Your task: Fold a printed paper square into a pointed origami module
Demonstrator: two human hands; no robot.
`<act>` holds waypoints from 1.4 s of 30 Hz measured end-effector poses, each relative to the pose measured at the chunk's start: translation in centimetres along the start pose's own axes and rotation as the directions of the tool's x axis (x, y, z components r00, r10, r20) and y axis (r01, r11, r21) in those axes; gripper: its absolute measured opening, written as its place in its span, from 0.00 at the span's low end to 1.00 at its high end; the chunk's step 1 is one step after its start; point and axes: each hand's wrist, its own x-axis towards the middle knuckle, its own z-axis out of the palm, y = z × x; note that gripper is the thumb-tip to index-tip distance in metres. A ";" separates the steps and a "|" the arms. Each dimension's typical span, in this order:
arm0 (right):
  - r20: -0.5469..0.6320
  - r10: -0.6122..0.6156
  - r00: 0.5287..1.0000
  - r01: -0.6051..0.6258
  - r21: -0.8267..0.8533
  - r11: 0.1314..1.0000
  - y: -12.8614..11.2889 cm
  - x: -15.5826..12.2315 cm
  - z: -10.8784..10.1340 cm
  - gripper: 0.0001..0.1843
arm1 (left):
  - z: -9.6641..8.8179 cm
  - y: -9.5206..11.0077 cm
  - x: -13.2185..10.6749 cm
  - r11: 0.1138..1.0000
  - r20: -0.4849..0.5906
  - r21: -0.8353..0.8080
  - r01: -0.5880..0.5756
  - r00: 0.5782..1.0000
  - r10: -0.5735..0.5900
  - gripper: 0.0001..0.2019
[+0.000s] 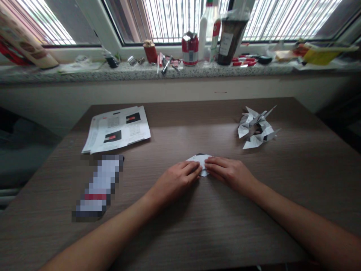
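Both hands flat on a small folded paper lying on the bench, roughly mid-bench, close to the person. Left hand comes in from the left, fingers held together and pressing down on the paper's left edge. Right hand mirrors it from the right, fingers together and flat on the right part. Fingertips of both nearly meet over the paper, so only its far tip and a bit of near edge show. Judging by the pose, the press is to pin the sheet & flatten a crease; neither hand lifts or pinches it, it's just held down against the wood.

Around: far right of the fingers, well apart, a pile of folded paper figures. Far left, a stack of printed sheets w/ dark pics on it. Nearer left, a blurred-out oblong thing, can't tell what.

Beyond the bench, a stone windowsill w/ a red can, white bottle, dark jar, pens & small clutter.

Nothing lies btw the hands and the paper; bench right around the fingers is bare wood.
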 end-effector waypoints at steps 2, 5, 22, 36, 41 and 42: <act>0.011 -0.045 0.999 0.045 -0.014 0.999 0.3 -0.3 -0.1 0.16 | -0.1 0.0 0.0 1.000 0.004 0.009 -0.007 1.000 0.007 0.17; 0.011 -0.080 0.997 0.080 -0.028 0.996 0.7 -0.6 -0.2 0.17 | -0.1 -0.1 0.0 1.000 -0.002 0.003 -0.018 1.000 0.018 0.17; 0.010 -0.077 0.997 0.077 -0.049 0.996 0.3 -0.4 -0.2 0.15 | -0.1 -0.1 0.1 1.000 0.005 -0.010 0.006 1.000 -0.006 0.17; 0.078 -0.115 0.990 0.120 -0.058 0.991 0.6 -0.6 -0.6 0.19 | 0.6 0.2 -0.5 1.000 0.052 0.000 0.020 0.998 -0.020 0.18; 0.083 -0.140 0.987 0.141 -0.002 0.990 0.7 -0.6 -1.1 0.23 | 0.4 0.2 -0.5 1.000 0.048 0.007 0.018 0.999 -0.018 0.19; 0.084 -0.139 0.987 0.139 0.005 0.990 0.7 -0.6 -1.1 0.24 | 0.3 0.2 -0.5 1.000 0.048 0.009 0.019 0.999 -0.019 0.19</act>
